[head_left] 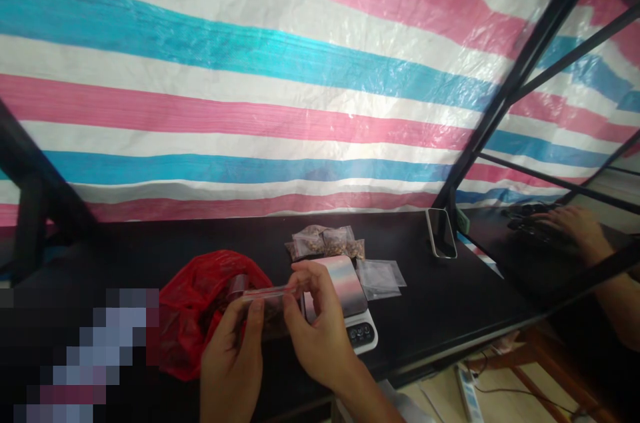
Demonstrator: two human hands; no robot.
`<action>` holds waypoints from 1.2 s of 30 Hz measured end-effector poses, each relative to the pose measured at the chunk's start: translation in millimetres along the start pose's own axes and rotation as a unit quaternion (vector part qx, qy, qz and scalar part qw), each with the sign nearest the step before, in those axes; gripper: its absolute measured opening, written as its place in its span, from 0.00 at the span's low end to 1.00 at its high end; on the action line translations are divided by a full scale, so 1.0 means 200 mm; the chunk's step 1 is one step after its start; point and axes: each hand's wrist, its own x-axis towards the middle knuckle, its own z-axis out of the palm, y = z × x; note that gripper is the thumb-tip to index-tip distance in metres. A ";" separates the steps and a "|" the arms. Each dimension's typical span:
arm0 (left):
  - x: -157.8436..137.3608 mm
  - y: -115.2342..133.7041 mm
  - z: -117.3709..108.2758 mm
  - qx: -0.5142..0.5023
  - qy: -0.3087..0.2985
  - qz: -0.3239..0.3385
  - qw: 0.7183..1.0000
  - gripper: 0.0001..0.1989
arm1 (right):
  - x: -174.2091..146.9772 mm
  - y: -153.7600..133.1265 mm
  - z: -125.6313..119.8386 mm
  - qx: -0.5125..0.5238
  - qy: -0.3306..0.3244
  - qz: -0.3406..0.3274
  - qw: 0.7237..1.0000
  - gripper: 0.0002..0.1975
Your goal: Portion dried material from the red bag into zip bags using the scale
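Note:
Between my two hands is a small clear zip bag (273,292), its top edge stretched level. My left hand (235,343) pinches the bag's left end between thumb and fingers. At the other end, my right hand (316,323) grips the top edge with thumb and forefinger. Dark contents seem to show in the bag's lower part, too dim to name. Behind my left hand lies an open red plastic bag (183,303) with brownish pieces and a shiny scoop-like item inside. A white kitchen scale (350,290) with a metal plate sits just behind my right hand.
Several filled small bags (325,241) are heaped behind the scale. Flat clear bags (381,278) lie to its right. A phone (442,234) rests farther right. Black metal bars (505,103) frame the table, and another person's hand (575,223) is beyond them.

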 end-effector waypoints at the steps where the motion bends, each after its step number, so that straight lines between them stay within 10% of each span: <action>1: 0.00 0.00 -0.01 0.002 -0.001 0.004 1.000 0.33 | 0.00 0.00 0.00 0.001 -0.002 0.004 1.000 0.18; 36: -0.03 0.02 0.09 0.090 -0.030 0.116 0.989 0.32 | -0.02 0.04 -0.12 0.097 0.024 0.081 0.992 0.12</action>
